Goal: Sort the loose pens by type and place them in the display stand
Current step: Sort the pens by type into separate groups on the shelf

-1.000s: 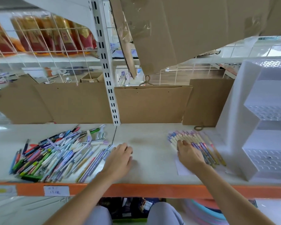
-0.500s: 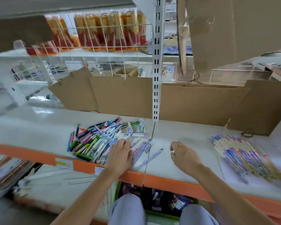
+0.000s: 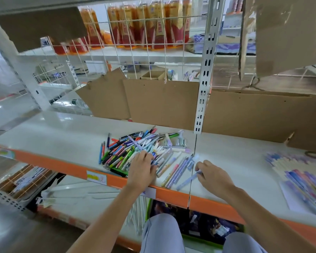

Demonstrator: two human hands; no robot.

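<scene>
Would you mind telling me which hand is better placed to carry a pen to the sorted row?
Right: the right hand already pinches a lilac pen and is nearer the sorted row.

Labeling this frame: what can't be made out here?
- Display stand: outside the head view.
- Sorted pens: motion-blurred, cut by the right edge; types unreadable.
- Left hand: covers pile pens; grip unclear.
- Right hand: fingertips on a lilac pen; pinch uncertain.
- Price tag: too blurred.
</scene>
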